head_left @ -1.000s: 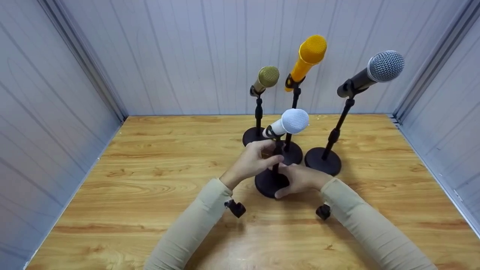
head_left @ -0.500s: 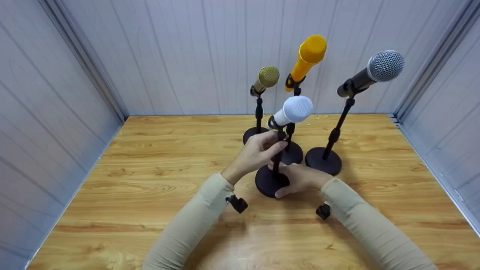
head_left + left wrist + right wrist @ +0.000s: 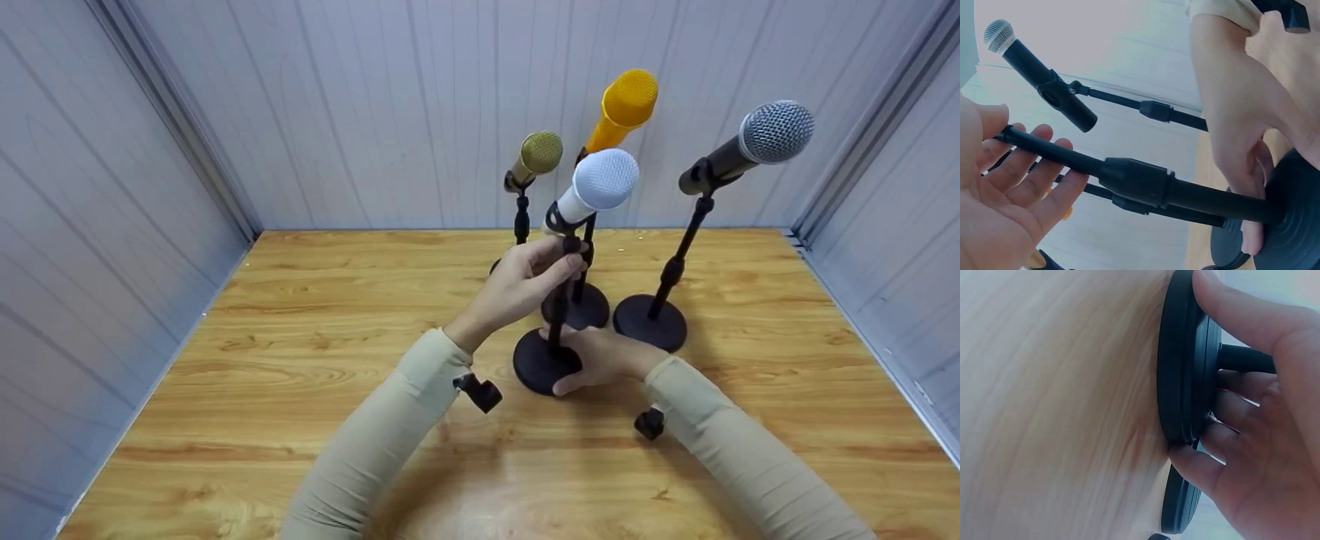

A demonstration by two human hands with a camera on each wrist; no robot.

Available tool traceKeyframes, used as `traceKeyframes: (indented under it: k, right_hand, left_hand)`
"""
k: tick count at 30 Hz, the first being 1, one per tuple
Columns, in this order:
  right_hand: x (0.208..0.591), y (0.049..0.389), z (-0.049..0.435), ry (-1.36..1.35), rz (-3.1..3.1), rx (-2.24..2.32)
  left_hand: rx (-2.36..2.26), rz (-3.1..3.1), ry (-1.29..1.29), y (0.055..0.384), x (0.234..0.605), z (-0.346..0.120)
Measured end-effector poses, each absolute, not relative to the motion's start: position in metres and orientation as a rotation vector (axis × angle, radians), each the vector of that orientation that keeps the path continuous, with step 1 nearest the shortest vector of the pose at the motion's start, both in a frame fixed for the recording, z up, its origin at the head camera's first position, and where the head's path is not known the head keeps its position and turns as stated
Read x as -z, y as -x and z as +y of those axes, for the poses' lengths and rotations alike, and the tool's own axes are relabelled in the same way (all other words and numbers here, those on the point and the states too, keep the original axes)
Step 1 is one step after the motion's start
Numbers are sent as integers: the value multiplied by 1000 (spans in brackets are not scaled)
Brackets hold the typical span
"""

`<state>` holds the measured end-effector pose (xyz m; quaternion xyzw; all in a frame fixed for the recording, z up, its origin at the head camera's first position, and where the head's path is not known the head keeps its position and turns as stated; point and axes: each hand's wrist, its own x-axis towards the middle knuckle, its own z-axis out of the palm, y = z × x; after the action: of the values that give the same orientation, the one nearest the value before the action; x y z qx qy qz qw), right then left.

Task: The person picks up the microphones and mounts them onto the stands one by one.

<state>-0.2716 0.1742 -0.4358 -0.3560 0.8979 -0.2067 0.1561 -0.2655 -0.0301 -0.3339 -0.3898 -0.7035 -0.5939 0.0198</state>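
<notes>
A white microphone (image 3: 600, 182) sits tilted in the clip of a black desk stand, whose round base (image 3: 538, 364) rests on the table. Just below the clip, my left hand (image 3: 521, 281) holds the upper tube between thumb and fingers. In the left wrist view, a length of thin tube shows above the stand's collar (image 3: 1137, 181). My right hand (image 3: 604, 356) grips the base at its right side. The right wrist view shows its thumb and fingers (image 3: 1193, 467) on the base's rim, with the pole rising between them. The white microphone is out of frame in the left wrist view.
Close behind, a yellow microphone (image 3: 628, 101) is partly covered by the white one. A gold microphone (image 3: 540, 154) stands back left, and a black one with a silver head (image 3: 776, 133) to the right. Pale panel walls enclose the wooden table (image 3: 337, 337).
The white microphone has risen steadily as my left hand moved up with the upper tube, so the stand is taller. My right hand and the base stay in place.
</notes>
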Motion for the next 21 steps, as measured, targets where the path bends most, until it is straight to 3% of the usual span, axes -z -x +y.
traceKeyframes:
  k: [21]
  right_hand:
    - [438,263,176,1040,2595,595]
  left_hand:
    - [1892,-2225,1145,264,339,-28]
